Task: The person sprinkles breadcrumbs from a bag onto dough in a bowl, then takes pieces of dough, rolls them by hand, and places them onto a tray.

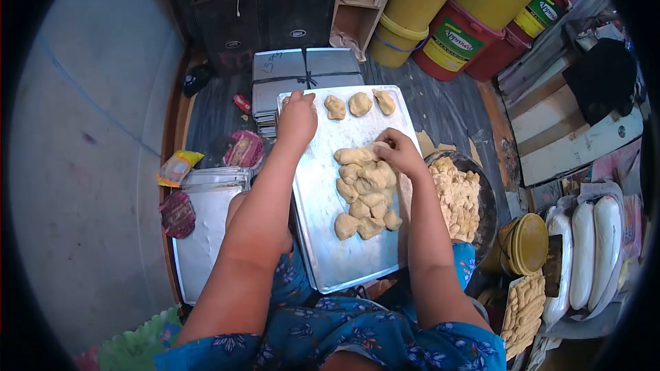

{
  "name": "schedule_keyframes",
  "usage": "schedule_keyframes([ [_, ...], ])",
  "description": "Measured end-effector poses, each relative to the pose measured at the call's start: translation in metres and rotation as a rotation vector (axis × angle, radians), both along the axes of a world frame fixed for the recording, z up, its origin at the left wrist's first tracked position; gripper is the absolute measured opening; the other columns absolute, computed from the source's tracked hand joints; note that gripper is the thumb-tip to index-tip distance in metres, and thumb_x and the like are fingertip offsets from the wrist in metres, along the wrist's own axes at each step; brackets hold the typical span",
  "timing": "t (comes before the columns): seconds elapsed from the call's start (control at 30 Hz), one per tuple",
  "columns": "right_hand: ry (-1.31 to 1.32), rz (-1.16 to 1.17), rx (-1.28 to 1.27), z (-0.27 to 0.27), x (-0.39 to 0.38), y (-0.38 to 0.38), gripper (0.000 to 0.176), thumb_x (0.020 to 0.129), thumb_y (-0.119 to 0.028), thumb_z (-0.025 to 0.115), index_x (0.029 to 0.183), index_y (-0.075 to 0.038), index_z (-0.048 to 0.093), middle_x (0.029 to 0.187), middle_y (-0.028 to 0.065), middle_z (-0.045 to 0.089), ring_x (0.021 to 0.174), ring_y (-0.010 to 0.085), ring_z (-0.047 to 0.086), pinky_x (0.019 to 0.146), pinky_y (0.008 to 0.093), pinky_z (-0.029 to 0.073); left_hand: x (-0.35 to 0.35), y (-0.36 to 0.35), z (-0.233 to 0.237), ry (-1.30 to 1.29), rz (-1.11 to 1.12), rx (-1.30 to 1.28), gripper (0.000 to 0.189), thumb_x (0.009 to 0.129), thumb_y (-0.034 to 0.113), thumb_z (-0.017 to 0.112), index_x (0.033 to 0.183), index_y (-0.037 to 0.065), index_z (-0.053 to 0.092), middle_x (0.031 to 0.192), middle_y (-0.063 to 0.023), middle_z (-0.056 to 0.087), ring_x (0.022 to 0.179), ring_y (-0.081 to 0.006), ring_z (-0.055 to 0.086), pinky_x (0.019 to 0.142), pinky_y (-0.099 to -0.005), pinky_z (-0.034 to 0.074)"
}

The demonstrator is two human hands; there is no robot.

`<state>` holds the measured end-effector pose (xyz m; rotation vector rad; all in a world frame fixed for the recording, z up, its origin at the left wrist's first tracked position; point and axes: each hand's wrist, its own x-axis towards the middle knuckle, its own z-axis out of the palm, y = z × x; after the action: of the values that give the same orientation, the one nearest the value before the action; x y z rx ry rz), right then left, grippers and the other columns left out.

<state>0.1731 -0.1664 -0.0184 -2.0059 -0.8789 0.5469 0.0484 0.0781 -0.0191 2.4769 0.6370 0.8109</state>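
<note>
A metal tray (344, 261) is carried on the person's lap, its far edge turned toward a tied stack of trays (302, 72). The left hand (297, 118) is laid at the far left corner of the tray, fingers bent downward; whether its grip is clenched on anything cannot be told. Three shaped pieces (359, 104) are set in a row along the far edge, just beside that hand. A heap of dough (368, 196) is piled near the middle of the tray, toward its right edge. The right hand (399, 152) is placed at the far end of the heap, its grip pinched on a dough lump (378, 146). A dark bowl (487, 199) of dough bits is seen just beyond the right edge.
</note>
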Motion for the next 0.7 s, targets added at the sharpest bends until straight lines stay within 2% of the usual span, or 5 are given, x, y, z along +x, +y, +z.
schedule_keyframes([
  [0.17,0.157,-0.524,0.494,-0.017,0.019,-0.011,0.022,0.081,-0.014,0.070,0.100,-0.004,0.064,0.084,0.0050,0.064,0.078,0.0128,0.060,0.071,0.0268,0.048,-0.009,-0.017,0.021,-0.049,-0.015,0.076,0.032,0.081,0.015,0.062,0.112,0.005,0.065,0.117,-0.0174,0.058,0.107,-0.0357,0.056,0.092,-0.0432,0.046],
  [0.27,-0.230,-0.471,-0.098,0.014,0.004,-0.005,0.034,0.080,-0.020,0.072,0.109,-0.003,0.066,0.089,0.0107,0.068,0.083,0.0182,0.064,0.074,0.0299,0.049,-0.007,-0.043,0.017,0.061,-0.395,-0.152,0.030,0.082,0.018,0.061,0.109,0.007,0.065,0.107,-0.0175,0.061,0.102,-0.0330,0.059,0.089,-0.0426,0.048],
  [0.33,-0.287,-0.381,-0.086,0.008,0.009,-0.007,0.044,0.078,-0.025,0.073,0.114,-0.002,0.065,0.092,0.0153,0.068,0.086,0.0235,0.065,0.077,0.0332,0.050,-0.017,-0.065,0.019,0.384,-0.619,-0.070,0.035,0.082,0.016,0.058,0.115,0.008,0.064,0.115,-0.0163,0.061,0.110,-0.0340,0.056,0.093,-0.0389,0.046],
  [0.53,-0.348,-0.374,0.025,0.002,0.002,-0.026,0.052,0.075,-0.026,0.074,0.118,0.000,0.061,0.091,0.0159,0.065,0.081,0.0281,0.064,0.077,0.0359,0.051,-0.024,-0.059,0.032,0.405,-0.238,-0.127,0.045,0.083,0.008,0.049,0.128,0.002,0.047,0.099,-0.0230,0.065,0.088,-0.0398,0.065,0.078,-0.0479,0.052],
  [0.7,-0.024,-0.294,0.034,0.006,-0.022,-0.054,0.042,0.075,-0.017,0.075,0.111,0.000,0.061,0.092,0.0101,0.065,0.082,0.0185,0.062,0.074,0.0320,0.050,-0.039,-0.026,0.035,0.498,-0.190,-0.083,0.041,0.080,0.018,0.059,0.118,0.004,0.056,0.095,-0.0230,0.067,0.081,-0.0358,0.067,0.073,-0.0442,0.054],
])
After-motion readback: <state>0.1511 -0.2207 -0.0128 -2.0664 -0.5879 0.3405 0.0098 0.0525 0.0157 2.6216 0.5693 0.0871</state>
